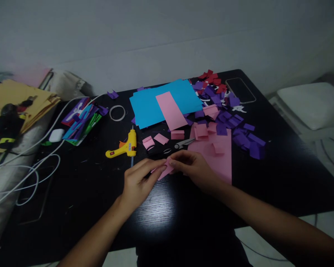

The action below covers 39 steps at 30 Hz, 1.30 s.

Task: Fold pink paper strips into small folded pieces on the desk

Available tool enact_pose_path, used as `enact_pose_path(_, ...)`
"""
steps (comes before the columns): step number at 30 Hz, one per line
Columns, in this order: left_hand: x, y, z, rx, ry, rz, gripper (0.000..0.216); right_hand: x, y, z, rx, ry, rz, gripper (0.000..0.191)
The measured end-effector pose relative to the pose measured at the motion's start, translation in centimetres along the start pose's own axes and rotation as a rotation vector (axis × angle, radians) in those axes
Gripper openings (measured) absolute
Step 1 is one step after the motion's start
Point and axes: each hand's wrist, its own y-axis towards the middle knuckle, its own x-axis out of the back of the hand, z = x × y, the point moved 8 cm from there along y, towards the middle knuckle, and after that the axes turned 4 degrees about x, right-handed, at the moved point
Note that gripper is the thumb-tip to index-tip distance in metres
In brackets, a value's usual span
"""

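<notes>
Both hands meet over the front middle of the black table (pixel 80 185). My left hand (pixel 140 181) and my right hand (pixel 192 168) pinch a small pink paper piece (pixel 164 171) between their fingertips, just above the table. Under my right wrist lies a larger pink sheet (pixel 221 157). Scissors (pixel 180 144) and several folded pink squares (pixel 161 139) lie just beyond the hands. A yellow glue gun (pixel 125 147) rests to the left of them.
Blue paper sheets (pixel 153 104) with a pink strip (pixel 171 110) lie at the back. Purple pieces (pixel 242 137) and red pieces (pixel 213 79) spread right, near a phone (pixel 241 90). A tape ring (pixel 117 112), coloured strips (pixel 80 120) and white cables (pixel 36 174) sit left.
</notes>
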Motion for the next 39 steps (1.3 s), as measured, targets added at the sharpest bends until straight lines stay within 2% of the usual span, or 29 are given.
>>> enact_pose_path(6,0.1,0.1,0.3,0.028,-0.019,-0.003,0.025,-0.1,0.0,-0.5,-0.041,0.089,0.006,0.028)
enact_pose_path(13,0.1,0.1,0.9,0.087,-0.056,0.003,0.020,0.3,-0.2,0.0,-0.022,0.006,-0.024,0.028)
enact_pose_path(24,-0.1,-0.1,1.4,0.114,-0.085,0.001,0.013,0.2,0.0,-0.9,-0.035,0.096,-0.009,0.029)
enact_pose_path(39,-0.2,0.0,1.1,0.121,-0.111,-0.005,0.010,0.2,0.0,-0.8,0.001,0.039,0.006,0.028)
